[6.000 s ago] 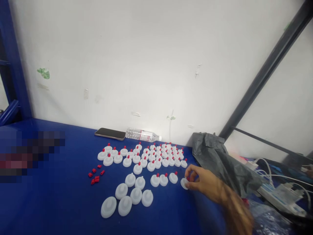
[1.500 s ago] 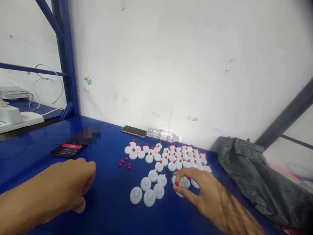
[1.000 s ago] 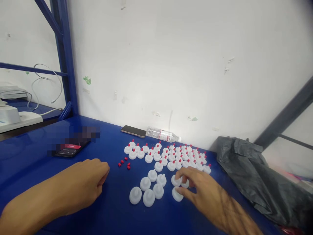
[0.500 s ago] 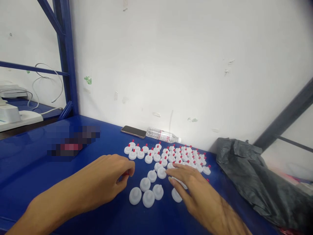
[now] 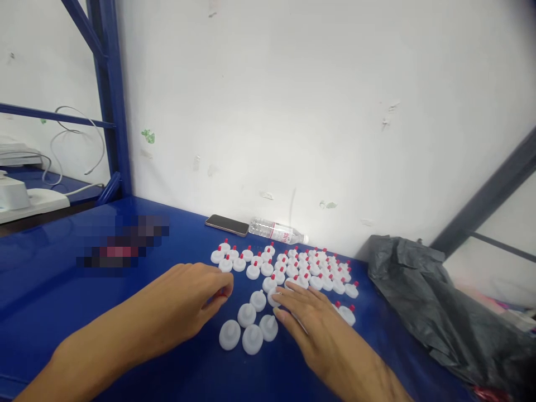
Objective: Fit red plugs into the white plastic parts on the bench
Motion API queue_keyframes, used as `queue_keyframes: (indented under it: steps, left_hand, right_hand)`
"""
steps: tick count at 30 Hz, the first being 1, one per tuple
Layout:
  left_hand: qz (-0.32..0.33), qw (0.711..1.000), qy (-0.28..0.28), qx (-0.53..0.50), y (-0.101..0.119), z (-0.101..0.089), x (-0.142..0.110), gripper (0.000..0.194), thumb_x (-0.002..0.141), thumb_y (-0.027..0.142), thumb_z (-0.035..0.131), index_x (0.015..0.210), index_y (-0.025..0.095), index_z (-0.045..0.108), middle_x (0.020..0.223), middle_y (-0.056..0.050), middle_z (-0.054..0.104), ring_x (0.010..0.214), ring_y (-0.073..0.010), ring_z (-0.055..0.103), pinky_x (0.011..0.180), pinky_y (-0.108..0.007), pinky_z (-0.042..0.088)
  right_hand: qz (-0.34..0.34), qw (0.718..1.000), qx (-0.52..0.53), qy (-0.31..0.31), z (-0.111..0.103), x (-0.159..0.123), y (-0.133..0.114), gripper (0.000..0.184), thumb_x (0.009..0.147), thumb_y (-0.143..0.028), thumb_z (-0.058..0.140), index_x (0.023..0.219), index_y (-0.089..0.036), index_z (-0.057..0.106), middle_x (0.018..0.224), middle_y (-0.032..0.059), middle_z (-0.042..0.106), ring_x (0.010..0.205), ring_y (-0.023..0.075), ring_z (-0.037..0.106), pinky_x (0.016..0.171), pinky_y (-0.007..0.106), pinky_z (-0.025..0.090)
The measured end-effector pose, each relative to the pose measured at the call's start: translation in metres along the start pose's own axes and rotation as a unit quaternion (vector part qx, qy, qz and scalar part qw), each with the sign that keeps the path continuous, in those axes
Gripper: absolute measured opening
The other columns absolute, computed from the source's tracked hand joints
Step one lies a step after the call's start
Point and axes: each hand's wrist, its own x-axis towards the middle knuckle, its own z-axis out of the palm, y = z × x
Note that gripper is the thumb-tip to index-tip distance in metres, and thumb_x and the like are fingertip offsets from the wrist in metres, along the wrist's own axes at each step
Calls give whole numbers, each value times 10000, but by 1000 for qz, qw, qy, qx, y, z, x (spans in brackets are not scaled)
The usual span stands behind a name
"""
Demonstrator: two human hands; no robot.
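Observation:
My left hand (image 5: pixel 188 301) rests on the blue table (image 5: pixel 62 301) with its fingers curled, the tips pressed together just left of the white discs; what they hold is hidden. My right hand (image 5: pixel 312 321) lies flat with fingers stretched over some discs, its tips touching an uncapped white disc (image 5: pixel 274 296). Several bare white discs (image 5: pixel 252 339) sit between my hands. Behind them stand several rows of white discs with red caps (image 5: pixel 293 265). One capped disc (image 5: pixel 347 314) lies right of my right hand.
A phone (image 5: pixel 226 224) and a water bottle (image 5: pixel 276 230) lie against the white wall. A crumpled black plastic bag (image 5: pixel 439 312) fills the right side. A blurred dark item (image 5: pixel 121 245) lies at left. A blue frame post (image 5: pixel 109 95) and white cables (image 5: pixel 29 198) are far left.
My left hand moved right, over the spot where the loose red caps lay, and curled its fingers. My right hand slid left across the discs and flattened out.

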Motion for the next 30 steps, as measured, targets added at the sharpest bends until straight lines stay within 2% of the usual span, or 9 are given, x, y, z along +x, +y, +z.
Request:
queue_keyframes:
  steps: [4,7,9,14,16,19,22,30]
  left_hand:
    - [30,999,-18,-5,5,-6,5,224,1155,164,672,1066,300,827,1044,10,894,848,-234,759,766,-358,378]
    - [48,999,22,-13,7,-3,8,248,1160,131,683,1096,304,850,1097,-4,914,925,-244,820,808,-356,433]
    - [63,996,54,-28,9,-1,9,249,1172,144,694,1102,309,866,1061,1,920,909,-241,825,810,-354,457]
    - [91,983,98,-122,19,-2,10,256,1221,241,694,1171,336,927,943,32,924,766,-203,796,732,-320,493]
    - [96,975,106,-170,24,-4,11,245,1241,299,695,1163,325,926,924,37,917,739,-188,805,703,-302,508]
    - [97,967,96,-216,31,-6,11,259,1261,354,694,1145,313,922,902,45,907,722,-173,818,697,-284,536]
    - [90,969,82,-216,34,-5,11,268,1261,372,702,1130,314,927,899,37,909,758,-186,836,694,-281,550]
    - [84,967,85,-223,32,-6,10,234,1226,366,734,1129,338,945,906,31,922,795,-205,854,682,-281,534]
  right_hand:
    - [15,999,4,44,-8,10,-1,294,1196,-240,818,1449,-271,963,1439,81,1012,1362,407,985,1257,630,820]
    - [15,997,49,66,-17,16,-10,268,1129,-219,901,1367,-333,948,1356,22,1015,1285,352,994,1350,599,765]
    - [13,994,85,61,-22,18,-17,267,1101,-217,927,1329,-355,932,1295,-12,1003,1225,321,991,1366,570,751]
    - [24,980,191,39,-31,21,-31,217,1192,-206,781,1274,-382,879,1313,-36,961,1179,227,977,1115,307,810]
    - [16,974,223,20,-34,22,-34,256,1212,-167,715,1232,-374,864,1371,-33,959,1192,200,978,1108,255,789]
    - [7,971,239,22,-36,22,-37,267,1199,-146,725,1204,-367,875,1362,-38,982,1226,214,984,1181,271,771]
    - [12,969,244,35,-35,20,-39,277,1185,-148,755,1225,-380,900,1318,-57,1000,1211,234,992,1181,297,784]
    - [14,974,220,46,-37,19,-38,257,1198,-175,764,1236,-389,901,1412,-50,999,1302,251,989,1235,322,779]
